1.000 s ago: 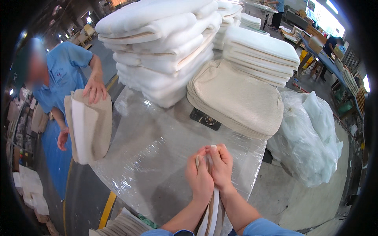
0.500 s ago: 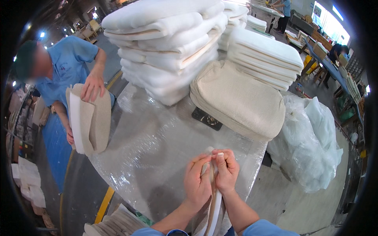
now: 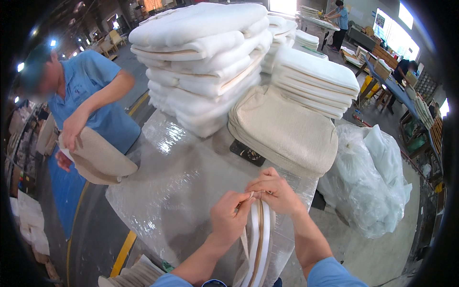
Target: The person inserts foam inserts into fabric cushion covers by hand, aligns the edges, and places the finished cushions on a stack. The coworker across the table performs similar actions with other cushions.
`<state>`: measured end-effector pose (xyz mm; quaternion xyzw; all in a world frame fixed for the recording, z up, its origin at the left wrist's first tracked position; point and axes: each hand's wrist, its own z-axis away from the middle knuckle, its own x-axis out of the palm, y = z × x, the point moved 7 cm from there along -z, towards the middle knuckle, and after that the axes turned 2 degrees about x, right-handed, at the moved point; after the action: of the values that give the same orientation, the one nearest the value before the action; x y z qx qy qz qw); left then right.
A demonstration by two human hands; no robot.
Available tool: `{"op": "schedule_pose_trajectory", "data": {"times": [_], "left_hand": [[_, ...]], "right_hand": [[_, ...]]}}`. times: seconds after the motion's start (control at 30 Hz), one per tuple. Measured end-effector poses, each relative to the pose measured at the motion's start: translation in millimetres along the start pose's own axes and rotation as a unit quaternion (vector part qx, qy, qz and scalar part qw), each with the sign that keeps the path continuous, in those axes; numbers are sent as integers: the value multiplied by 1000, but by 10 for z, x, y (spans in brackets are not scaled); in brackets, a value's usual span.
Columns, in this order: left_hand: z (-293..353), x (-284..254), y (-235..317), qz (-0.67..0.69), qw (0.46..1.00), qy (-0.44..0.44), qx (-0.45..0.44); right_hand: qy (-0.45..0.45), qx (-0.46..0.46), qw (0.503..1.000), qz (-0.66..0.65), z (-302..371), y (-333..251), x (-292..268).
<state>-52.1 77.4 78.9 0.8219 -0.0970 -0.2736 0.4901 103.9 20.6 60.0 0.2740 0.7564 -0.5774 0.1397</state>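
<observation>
In front of me a padded cushion (image 3: 255, 253) stands on edge, showing white padding on both sides of a brown middle strip. Beige fabric, seemingly its cover (image 3: 245, 243), hangs open along the sides. My left hand (image 3: 230, 214) pinches the fabric edge at the cushion's far end. Right beside it, my right hand (image 3: 276, 192) is closed on the same edge from above, fingertips nearly meeting the left ones. Beyond my hands lies a stack of beige covers (image 3: 287, 129), partly on a small black device (image 3: 246, 152).
Plastic film covers the table (image 3: 162, 186). Tall white padding stacks (image 3: 201, 62) and folded white pads (image 3: 315, 76) stand at the back. A co-worker (image 3: 91, 91) at left handles a beige cushion piece (image 3: 103, 155). A clear plastic bag (image 3: 366, 182) sits right of the table.
My right hand has turned over the cushion's far end, and my left hand has shifted slightly left. The cushion's white sides show wider. The co-worker has tilted the beige piece down.
</observation>
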Motion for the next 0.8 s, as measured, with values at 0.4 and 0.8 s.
{"op": "schedule_pose_trajectory", "data": {"times": [0.4, 0.8], "left_hand": [[-1213, 953, -273, 374, 864, -312, -126], [-620, 1499, 193, 112, 732, -672, 8]], "right_hand": [[192, 35, 979, 66, 263, -275, 195], [221, 110, 965, -87, 640, 145, 452]]}}
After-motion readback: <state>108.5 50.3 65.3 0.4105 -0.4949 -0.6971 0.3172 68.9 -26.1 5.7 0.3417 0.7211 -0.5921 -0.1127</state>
